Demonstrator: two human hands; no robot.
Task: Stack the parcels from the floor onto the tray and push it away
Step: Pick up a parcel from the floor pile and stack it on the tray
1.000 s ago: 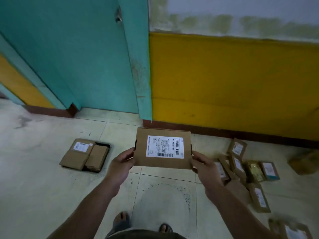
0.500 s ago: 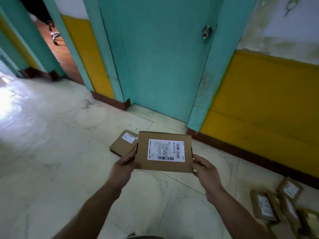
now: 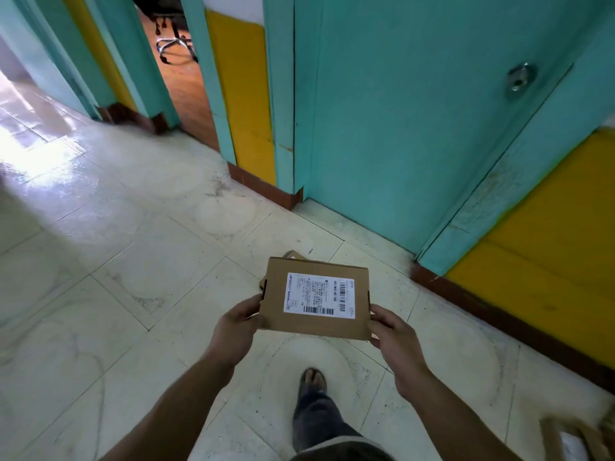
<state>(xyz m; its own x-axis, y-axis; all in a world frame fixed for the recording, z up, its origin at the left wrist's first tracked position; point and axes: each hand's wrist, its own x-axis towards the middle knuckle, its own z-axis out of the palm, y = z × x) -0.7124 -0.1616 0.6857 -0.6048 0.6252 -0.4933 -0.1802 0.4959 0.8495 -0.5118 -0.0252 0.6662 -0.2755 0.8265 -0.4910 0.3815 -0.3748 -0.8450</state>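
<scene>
I hold a flat brown cardboard parcel (image 3: 317,311) with a white barcode label face up, level in front of me above the floor. My left hand (image 3: 234,331) grips its left edge and my right hand (image 3: 394,341) grips its right edge. Just beyond the parcel, only the top corner of the parcels on the tray (image 3: 293,255) peeks out on the floor; the tray itself is hidden behind the held parcel. One more parcel (image 3: 572,442) lies blurred at the bottom right corner.
A closed teal door (image 3: 416,128) and a yellow wall with brown skirting (image 3: 499,314) stand ahead and right. An open doorway (image 3: 179,78) with an office chair base is at the upper left. My foot (image 3: 312,380) steps forward on the pale tiled floor.
My view has swung left and I have stepped closer to the door. The floor parcels have slid off to the right. The tray stack is now almost fully hidden behind the held parcel.
</scene>
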